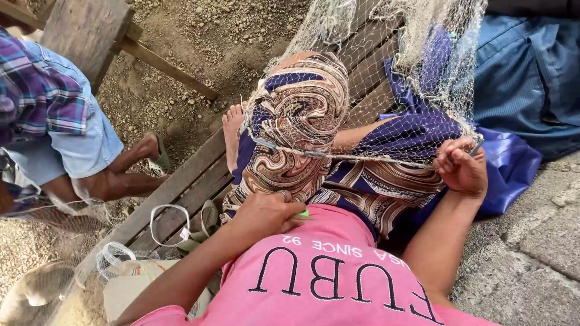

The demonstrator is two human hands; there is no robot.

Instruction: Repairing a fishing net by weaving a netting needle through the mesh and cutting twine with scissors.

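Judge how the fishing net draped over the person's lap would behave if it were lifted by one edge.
The net would probably sag limply: it already folds over the knee and follows its shape. It looks light, being thin, see-through mesh. It seems apt to snag, since the right hand pinches a taut cord of it while the left hand works close by.

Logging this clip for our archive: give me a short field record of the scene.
setting: wooden bench on gravel
left hand: at the lap, holds a small green tool
right hand: pinches the net, raised
net: draped over the patterned skirt
nearby: another person's leg, blue cloth
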